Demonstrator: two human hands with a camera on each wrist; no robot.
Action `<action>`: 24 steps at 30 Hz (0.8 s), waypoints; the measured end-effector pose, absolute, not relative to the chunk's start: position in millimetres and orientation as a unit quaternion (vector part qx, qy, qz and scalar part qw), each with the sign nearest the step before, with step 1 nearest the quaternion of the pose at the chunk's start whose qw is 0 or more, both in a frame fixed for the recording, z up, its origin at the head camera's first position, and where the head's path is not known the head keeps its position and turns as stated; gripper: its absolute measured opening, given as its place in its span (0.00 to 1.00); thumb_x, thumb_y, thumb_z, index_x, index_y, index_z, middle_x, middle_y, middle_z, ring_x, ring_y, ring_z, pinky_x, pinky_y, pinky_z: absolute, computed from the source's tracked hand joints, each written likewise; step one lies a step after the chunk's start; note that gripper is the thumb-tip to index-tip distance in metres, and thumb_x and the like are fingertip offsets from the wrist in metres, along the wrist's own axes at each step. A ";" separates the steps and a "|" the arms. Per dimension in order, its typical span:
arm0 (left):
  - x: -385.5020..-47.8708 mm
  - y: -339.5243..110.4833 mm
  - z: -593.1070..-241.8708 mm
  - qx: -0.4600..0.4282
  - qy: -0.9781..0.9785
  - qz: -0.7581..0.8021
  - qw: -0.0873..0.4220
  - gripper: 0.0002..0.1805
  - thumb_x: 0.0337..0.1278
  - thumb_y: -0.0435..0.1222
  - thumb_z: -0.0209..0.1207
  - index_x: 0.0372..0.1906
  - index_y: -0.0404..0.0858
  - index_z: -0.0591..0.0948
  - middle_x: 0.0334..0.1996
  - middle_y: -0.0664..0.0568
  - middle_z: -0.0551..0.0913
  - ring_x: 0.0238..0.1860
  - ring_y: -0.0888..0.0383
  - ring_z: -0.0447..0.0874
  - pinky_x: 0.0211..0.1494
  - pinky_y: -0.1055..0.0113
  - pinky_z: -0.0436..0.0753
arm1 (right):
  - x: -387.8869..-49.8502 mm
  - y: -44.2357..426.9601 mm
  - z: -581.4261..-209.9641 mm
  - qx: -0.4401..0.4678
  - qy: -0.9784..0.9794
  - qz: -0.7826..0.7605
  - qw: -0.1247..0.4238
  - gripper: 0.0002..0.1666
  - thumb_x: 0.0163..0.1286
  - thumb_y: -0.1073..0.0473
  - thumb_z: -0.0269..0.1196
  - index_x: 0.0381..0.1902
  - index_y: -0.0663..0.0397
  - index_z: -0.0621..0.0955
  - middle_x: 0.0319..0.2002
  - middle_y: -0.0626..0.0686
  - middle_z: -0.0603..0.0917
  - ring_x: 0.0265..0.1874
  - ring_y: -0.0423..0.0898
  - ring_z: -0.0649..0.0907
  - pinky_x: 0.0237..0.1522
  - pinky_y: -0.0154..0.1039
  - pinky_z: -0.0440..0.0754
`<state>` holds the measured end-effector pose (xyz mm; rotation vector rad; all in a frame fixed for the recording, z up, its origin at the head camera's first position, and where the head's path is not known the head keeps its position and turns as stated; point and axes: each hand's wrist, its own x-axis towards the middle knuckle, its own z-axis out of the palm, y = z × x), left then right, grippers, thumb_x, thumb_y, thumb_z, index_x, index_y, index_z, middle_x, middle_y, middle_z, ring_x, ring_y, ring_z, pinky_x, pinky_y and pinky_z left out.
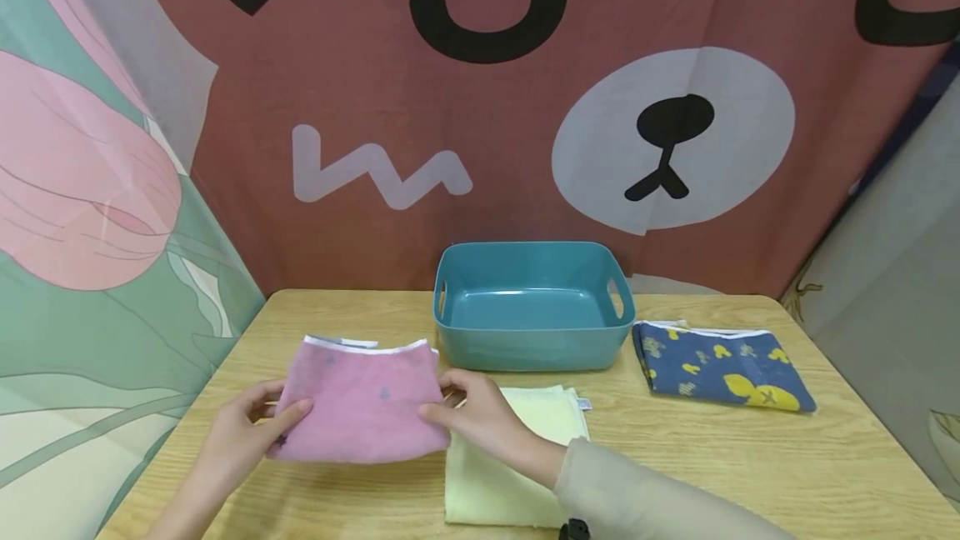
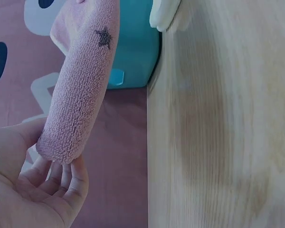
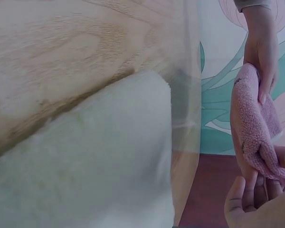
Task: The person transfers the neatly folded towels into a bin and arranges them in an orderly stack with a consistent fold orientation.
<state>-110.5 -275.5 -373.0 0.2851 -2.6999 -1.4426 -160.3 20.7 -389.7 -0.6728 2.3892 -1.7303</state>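
Observation:
A folded pink towel [image 1: 363,407] with a white edge is held up above the left part of the table. The left hand [image 1: 243,432] pinches its left side, thumb in front and fingers behind. At its right side the right hand [image 1: 487,419] pinches it the same way. In the left wrist view the left hand [image 2: 38,180] grips the end of the towel [image 2: 80,85], which shows a dark star. The right wrist view shows both hands on the towel [image 3: 249,114], the right hand [image 3: 261,204] nearer. A folded pale yellow cloth [image 1: 502,482] lies under the right forearm.
A teal basket [image 1: 536,350] with side handles stands at the back middle of the wooden table [image 1: 847,473]. To its right lies a folded blue cloth [image 1: 712,365] with yellow figures. A patterned curtain [image 1: 375,248] hangs behind the table.

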 end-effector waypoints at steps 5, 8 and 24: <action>-107.6 -266.7 -375.8 0.082 -0.873 -0.481 0.027 0.27 0.59 0.43 0.69 0.58 0.33 0.78 0.44 0.44 0.85 0.37 0.66 0.81 0.34 0.67 0.84 | -158.6 31.7 -391.6 -0.221 0.780 -0.582 0.062 0.15 0.60 0.58 0.72 0.41 0.62 0.84 0.33 0.48 0.84 0.33 0.42 0.80 0.36 0.32 0.79; -105.6 -260.3 -377.1 0.067 -0.868 -0.491 0.032 0.25 0.58 0.41 0.69 0.57 0.34 0.79 0.44 0.44 0.84 0.38 0.65 0.82 0.34 0.67 0.84 | -157.2 39.6 -392.1 -0.217 0.776 -0.588 0.065 0.15 0.60 0.59 0.71 0.42 0.62 0.84 0.34 0.50 0.84 0.33 0.42 0.80 0.34 0.32 0.79; -101.7 -234.6 -378.6 0.033 -0.843 -0.536 0.043 0.21 0.57 0.33 0.69 0.55 0.33 0.81 0.43 0.44 0.84 0.36 0.62 0.84 0.34 0.66 0.85 | -149.5 70.1 -385.7 -0.188 0.795 -0.573 0.062 0.16 0.59 0.60 0.72 0.42 0.63 0.84 0.33 0.49 0.84 0.33 0.44 0.80 0.35 0.34 0.79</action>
